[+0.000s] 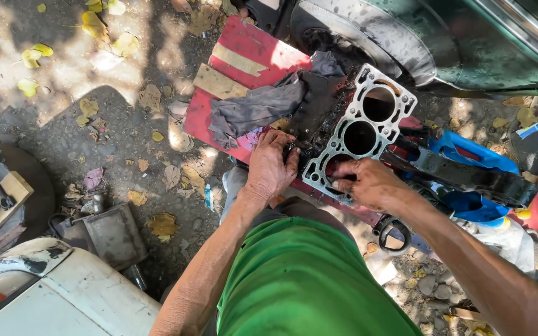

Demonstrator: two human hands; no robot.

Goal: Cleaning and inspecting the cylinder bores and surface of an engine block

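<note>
1. At the far left, a wooden block (14, 186) and dark metal parts are sitting on the gravel ground (126, 134), with a white vehicle panel (63, 295) filling the bottom-left corner and a dented grey metal box (114, 236) lying just beside it among dry leaves.
2. A red board (244, 53) is lying flat on the ground ahead of the person, and a grey rag (269, 102) is draping across its middle toward its right edge.
3. The left hand (271, 168) is pressing palm-down at the near edge of the red board, fingers spread and only slightly curled, gripping nothing; its fingertips are touching the dark, oily surface beside the gasket.
4. The head gasket (362, 134), a thin silver plate with round bores, is lying tilted across the board's right edge, its near end between the two hands.
5. The right hand (372, 185) is curling over the gasket's near-right rim, fingers bent and pinching its edge.
6. Right of the gasket, a black metal bar (468, 177) is resting across a blue plastic piece (474, 152), while a green vehicle body (468, 43) is looming along the top-right corner.
</note>
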